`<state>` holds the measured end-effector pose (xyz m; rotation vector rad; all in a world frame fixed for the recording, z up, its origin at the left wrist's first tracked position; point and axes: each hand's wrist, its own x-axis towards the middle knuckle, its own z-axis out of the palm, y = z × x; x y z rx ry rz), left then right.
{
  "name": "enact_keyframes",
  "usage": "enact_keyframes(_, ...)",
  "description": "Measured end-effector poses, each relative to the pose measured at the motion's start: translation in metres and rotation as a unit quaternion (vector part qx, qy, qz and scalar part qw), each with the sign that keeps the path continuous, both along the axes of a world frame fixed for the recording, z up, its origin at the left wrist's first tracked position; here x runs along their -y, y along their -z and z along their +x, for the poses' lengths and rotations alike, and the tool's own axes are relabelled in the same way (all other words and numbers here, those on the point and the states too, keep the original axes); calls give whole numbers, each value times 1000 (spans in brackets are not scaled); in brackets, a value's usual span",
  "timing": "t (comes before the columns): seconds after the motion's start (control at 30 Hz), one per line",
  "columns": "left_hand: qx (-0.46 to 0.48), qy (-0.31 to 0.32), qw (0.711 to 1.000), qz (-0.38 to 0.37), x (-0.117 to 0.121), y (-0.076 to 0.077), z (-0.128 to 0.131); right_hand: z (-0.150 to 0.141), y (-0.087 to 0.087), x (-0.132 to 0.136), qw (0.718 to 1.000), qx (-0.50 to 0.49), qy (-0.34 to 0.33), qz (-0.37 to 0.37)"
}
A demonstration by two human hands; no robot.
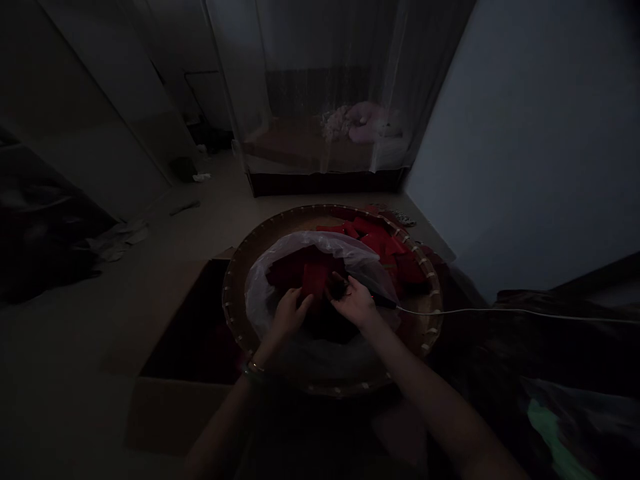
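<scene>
Red piece (314,279), round tray (227,293), curtain (333,50), dim wall (535,127)

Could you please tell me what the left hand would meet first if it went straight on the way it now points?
Most likely the red piece just ahead of the left hand's fingertips; dimness hides whether they already touch it.

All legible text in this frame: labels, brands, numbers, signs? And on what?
None readable.
Red piece by the left hand: no print visible.
Red pieces in the round basket: none distinguishable.
Cardboard box: none visible.
Too dark to rule out faint print.
</scene>
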<state>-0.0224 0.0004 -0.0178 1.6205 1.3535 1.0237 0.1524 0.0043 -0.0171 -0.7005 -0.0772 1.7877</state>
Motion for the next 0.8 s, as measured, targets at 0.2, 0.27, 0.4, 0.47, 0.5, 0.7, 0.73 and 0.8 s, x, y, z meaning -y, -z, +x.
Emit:
enact_keyframes(0.2, -67, 30, 993, 97, -4, -4, -1, -3, 10, 1, 998, 17, -56, -32)
enact_keyframes(0.27, -84, 59, 988, 115, -7, -4, -6, -2, 15, 4, 992, 84, -92, -24)
enact_keyframes(0.4, -160, 84, 973, 147, -7, 2, -18, 13, 33, 11, 895, 401, -166, 103)
enact_keyframes(0.47, -181, 82, 967, 162, -6, 6, -23, 21, 43, 16, 798, 547, -177, 183)
enact_keyframes(0.5, -187, 80, 964, 173, -6, 9, -24, 22, 48, 18, 752, 599, -176, 212)
enact_keyframes(0.7, -229, 56, 929, 285, -9, 26, -31, 15, 68, 22, 621, 711, -169, 281)
enact_keyframes(0.73, -234, 49, 923, 301, -9, 27, -32, 15, 68, 20, 622, 709, -169, 286)
enact_keyframes(0.8, -246, 38, 914, 321, -8, 24, -34, 16, 66, 17, 636, 695, -171, 290)
